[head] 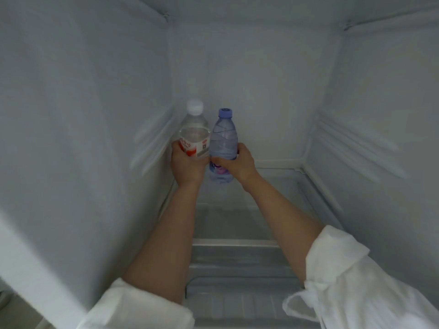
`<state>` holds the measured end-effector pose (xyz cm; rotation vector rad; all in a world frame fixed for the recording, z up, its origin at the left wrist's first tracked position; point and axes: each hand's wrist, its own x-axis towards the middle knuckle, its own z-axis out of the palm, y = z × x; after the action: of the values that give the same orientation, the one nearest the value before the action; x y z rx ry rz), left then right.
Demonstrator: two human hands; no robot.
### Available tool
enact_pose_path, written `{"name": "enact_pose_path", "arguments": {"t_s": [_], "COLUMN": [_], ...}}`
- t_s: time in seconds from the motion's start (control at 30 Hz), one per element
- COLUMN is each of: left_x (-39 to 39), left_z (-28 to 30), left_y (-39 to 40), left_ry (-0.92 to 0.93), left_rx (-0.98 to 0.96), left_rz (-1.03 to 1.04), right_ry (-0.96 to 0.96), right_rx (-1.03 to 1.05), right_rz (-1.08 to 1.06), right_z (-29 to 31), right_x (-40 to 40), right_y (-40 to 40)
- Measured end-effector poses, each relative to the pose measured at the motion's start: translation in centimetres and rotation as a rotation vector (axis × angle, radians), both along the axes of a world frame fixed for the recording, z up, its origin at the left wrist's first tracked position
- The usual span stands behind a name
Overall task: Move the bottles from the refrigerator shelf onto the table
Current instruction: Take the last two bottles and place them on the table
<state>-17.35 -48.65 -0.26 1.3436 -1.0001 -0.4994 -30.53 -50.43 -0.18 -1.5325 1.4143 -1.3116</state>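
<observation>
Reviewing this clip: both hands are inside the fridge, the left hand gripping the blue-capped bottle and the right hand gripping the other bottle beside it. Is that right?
Not quite. The head view shows the left hand gripping the white-capped bottle with the red-and-white label. The blue-capped bottle is the one in the right hand. The rest holds: both hands are inside the fridge, and the bottles are side by side.

clear bottle with white cap, red-and-white label, blue-tinted bottle with blue cap, purple-pink label, white sleeves, pale grey-white fridge walls

clear bottle base behind left hand, label print blurred, sleeves cut off
</observation>
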Motion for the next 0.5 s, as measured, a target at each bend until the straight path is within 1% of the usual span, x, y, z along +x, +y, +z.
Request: {"name": "enact_pose_path", "arguments": {"t_s": [0.1,0.17,0.33,0.5], "left_x": [-0.2,-0.1,-0.1,-0.5], "left_z": [-0.5,-1.0,-1.3,-1.0], "left_y": [1.8,3.0,6.4,10.8], "left_ry": [-0.004,0.010,0.031,0.008], "left_rx": [-0.087,-0.106,-0.077,-0.078], "left_rz": [0.006,0.016,0.085,0.062], "right_ry": [-0.018,-0.046,-0.064,-0.111], "right_rx": [-0.033,-0.065,-0.116,-0.178], "right_rz": [-0.022,-0.049,-0.092,-0.134], "right_z": [-0.5,-0.7,-0.9,0.4], "right_x": [-0.4,-0.9,-2.4,-2.9], "right_y": [1.9,3.5,8.1,13.2]}}
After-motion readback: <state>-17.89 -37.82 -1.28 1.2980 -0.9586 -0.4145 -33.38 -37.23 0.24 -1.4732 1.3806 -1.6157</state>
